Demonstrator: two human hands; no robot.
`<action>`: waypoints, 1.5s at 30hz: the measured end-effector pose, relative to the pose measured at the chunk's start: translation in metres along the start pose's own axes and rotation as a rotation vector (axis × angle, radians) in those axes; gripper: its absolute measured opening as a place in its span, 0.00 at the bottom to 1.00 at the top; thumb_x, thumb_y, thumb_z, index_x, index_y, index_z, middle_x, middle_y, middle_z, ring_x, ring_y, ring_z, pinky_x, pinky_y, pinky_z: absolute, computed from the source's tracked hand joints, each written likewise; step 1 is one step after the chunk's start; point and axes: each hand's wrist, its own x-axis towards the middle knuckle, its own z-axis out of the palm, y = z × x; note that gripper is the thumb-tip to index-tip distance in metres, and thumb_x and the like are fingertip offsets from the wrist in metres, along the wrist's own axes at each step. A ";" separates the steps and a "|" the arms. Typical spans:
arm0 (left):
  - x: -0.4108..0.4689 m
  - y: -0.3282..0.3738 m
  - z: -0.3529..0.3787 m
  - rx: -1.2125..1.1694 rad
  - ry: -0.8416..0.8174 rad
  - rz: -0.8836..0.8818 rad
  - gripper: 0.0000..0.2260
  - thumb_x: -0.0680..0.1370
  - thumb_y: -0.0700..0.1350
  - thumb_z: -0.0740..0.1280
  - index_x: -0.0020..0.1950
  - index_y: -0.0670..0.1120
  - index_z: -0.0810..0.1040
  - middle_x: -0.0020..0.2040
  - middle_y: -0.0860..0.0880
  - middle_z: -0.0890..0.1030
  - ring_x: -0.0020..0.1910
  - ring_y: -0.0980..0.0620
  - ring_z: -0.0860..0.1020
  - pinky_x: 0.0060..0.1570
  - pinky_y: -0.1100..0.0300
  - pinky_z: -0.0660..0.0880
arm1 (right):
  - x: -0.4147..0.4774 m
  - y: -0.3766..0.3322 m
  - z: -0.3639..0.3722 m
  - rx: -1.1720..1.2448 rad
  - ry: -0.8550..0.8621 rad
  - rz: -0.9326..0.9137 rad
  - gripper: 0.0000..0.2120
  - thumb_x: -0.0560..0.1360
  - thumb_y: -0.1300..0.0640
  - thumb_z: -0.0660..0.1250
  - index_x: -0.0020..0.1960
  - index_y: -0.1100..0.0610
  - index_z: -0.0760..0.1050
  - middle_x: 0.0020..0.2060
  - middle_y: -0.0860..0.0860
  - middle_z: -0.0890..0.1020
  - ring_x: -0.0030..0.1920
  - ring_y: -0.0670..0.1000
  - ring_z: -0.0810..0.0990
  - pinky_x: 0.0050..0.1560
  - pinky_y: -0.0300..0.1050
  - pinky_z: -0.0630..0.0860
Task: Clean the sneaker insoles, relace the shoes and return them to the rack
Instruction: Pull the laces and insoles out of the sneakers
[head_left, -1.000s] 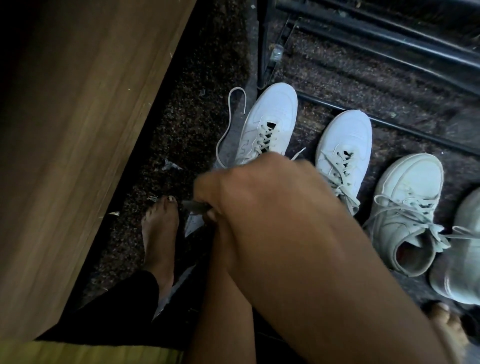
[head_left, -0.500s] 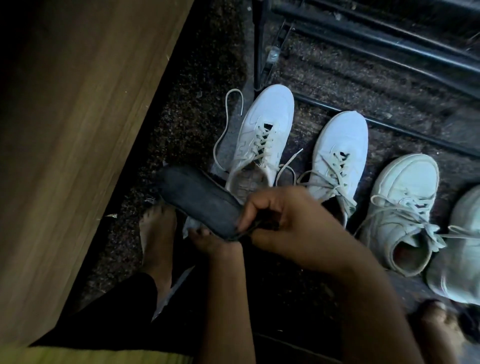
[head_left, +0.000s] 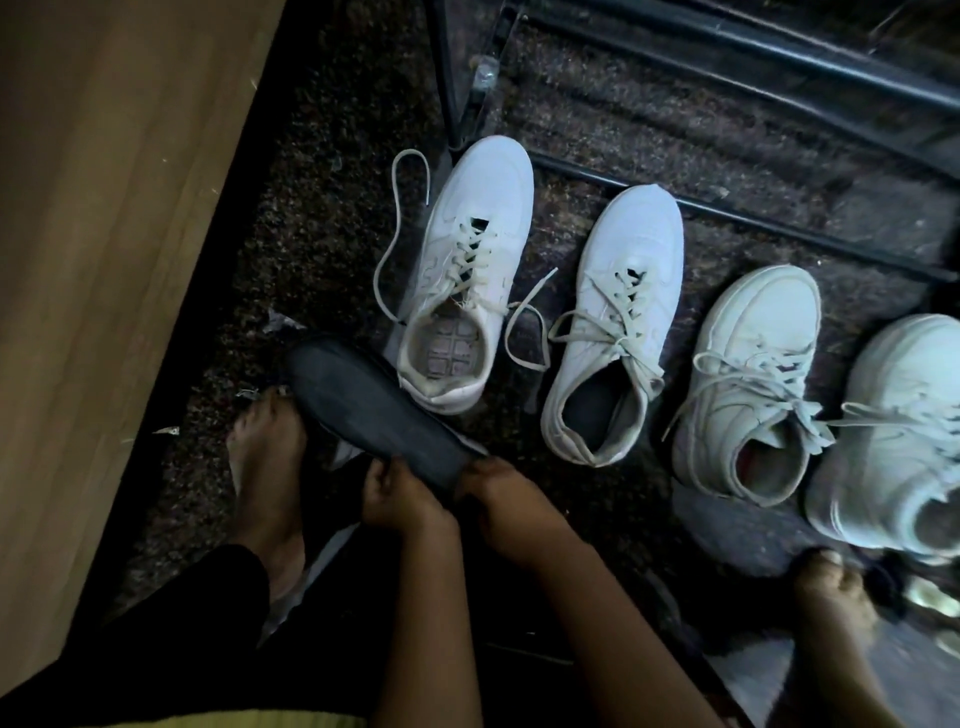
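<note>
A dark insole (head_left: 363, 410) is held at its heel end by both hands, my left hand (head_left: 402, 499) under its left edge and my right hand (head_left: 511, 512) on its right edge. Its toe end points up and to the left over my bare foot (head_left: 265, 467). Just beyond it stands a white sneaker (head_left: 467, 280) with loosened laces and a bare, gridded inner floor. Beside it sits a second white sneaker (head_left: 618, 327) with a dark insole inside. Two more white sneakers (head_left: 753, 384) (head_left: 904, 441) stand to the right.
The black metal shoe rack (head_left: 727, 104) stands behind the sneakers on dark carpet. A wooden panel (head_left: 104, 260) runs along the left. My other bare foot (head_left: 831, 592) rests at the lower right. Small bits of debris lie on the carpet near the panel.
My right arm has drawn back from over the sneaker, uncovering it. The insole has come out into full view and both hands now grip its heel end lower in the view.
</note>
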 end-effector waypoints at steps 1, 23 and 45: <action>-0.010 0.023 0.001 0.074 0.044 0.033 0.15 0.74 0.29 0.62 0.60 0.33 0.75 0.52 0.41 0.78 0.47 0.45 0.75 0.44 0.56 0.72 | -0.003 -0.008 -0.009 0.004 -0.019 0.009 0.24 0.69 0.49 0.52 0.53 0.60 0.79 0.53 0.60 0.79 0.55 0.59 0.77 0.55 0.47 0.74; -0.124 0.054 0.113 0.716 -0.808 0.577 0.09 0.74 0.37 0.63 0.46 0.44 0.82 0.46 0.46 0.84 0.46 0.50 0.80 0.50 0.60 0.75 | -0.041 0.023 -0.151 0.311 0.920 0.381 0.03 0.69 0.52 0.72 0.40 0.50 0.80 0.35 0.45 0.82 0.35 0.43 0.79 0.40 0.40 0.74; -0.113 0.036 0.090 0.546 -0.976 0.447 0.17 0.72 0.28 0.65 0.59 0.41 0.75 0.47 0.47 0.79 0.42 0.56 0.78 0.45 0.68 0.75 | -0.065 -0.012 -0.175 1.148 0.910 0.150 0.10 0.78 0.62 0.63 0.38 0.55 0.73 0.23 0.42 0.74 0.24 0.38 0.71 0.26 0.29 0.67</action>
